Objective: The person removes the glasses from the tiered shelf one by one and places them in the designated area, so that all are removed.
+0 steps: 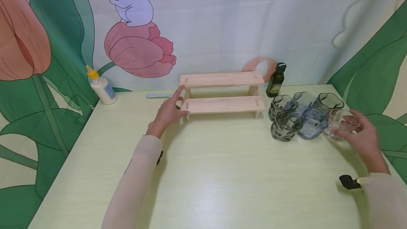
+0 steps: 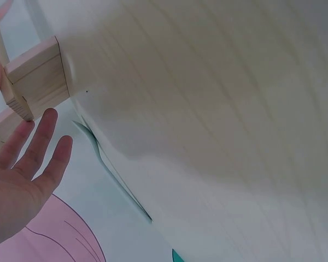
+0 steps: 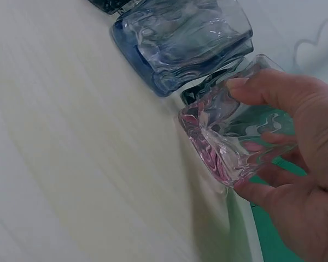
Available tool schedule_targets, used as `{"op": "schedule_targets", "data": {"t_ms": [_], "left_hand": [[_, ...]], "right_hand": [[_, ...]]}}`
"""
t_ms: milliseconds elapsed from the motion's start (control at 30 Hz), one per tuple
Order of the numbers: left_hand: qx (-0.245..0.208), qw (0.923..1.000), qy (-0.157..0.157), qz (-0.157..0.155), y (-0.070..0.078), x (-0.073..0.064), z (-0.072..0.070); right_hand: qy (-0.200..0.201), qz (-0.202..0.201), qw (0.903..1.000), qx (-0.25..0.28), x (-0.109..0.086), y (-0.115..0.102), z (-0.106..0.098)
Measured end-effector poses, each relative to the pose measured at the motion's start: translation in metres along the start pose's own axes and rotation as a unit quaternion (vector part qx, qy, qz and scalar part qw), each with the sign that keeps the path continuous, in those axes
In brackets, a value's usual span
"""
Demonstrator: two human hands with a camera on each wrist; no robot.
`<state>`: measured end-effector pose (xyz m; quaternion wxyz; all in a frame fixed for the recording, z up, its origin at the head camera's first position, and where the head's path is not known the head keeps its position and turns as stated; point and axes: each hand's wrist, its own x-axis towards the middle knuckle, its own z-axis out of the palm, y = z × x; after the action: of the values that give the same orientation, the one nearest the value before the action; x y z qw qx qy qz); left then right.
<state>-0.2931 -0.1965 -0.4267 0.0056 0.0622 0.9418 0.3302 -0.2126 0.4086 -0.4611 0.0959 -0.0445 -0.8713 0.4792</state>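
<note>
My left hand (image 1: 168, 111) is at the left end of a two-tier wooden shelf (image 1: 222, 105). In the left wrist view its thumb and fingertips lie on either side of a board end (image 2: 15, 98), while the other fingers (image 2: 57, 158) are fairly straight. On the right, my right hand (image 1: 364, 137) grips a clear, pink-tinted glass cup (image 3: 229, 136) between thumb and fingers; the cup looks tilted in the right wrist view. Beside it stand a blue glass cup (image 1: 311, 124), a dark grey glass cup (image 1: 286, 126) and several more wavy glass cups (image 1: 329, 103).
A dark green bottle with a black cap (image 1: 275, 80) stands between shelf and cups. At the back left is a white glue bottle with a yellow top (image 1: 105, 89). A pale blue flat strip (image 1: 157, 95) lies near the table's back edge, before a printed curtain (image 1: 206, 27).
</note>
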Motion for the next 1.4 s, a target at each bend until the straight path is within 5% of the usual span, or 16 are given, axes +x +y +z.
{"op": "schedule_targets", "data": {"t_ms": [700,1000,1167,1400], "left_hand": [[0.002,1.0000,0.001,0.000,0.0015,0.0004,0.0004],[0.003,1.0000,0.003,0.004,0.0027,-0.0002,-0.0007],[0.002,1.0000,0.003,0.005,0.0018,-0.0001,-0.0001],[-0.001,1.0000,0.001,-0.001,0.0008,-0.0012,-0.0001]], "right_hand": [[-0.007,0.004,0.9999,-0.009,-0.0018,0.0050,0.0029],[-0.013,-0.007,0.9994,0.031,-0.0011,0.0030,0.0030],[-0.009,-0.012,0.9999,0.000,-0.0015,0.0037,0.0037],[-0.029,0.031,0.9984,-0.037,-0.0016,-0.0004,0.0051]]}}
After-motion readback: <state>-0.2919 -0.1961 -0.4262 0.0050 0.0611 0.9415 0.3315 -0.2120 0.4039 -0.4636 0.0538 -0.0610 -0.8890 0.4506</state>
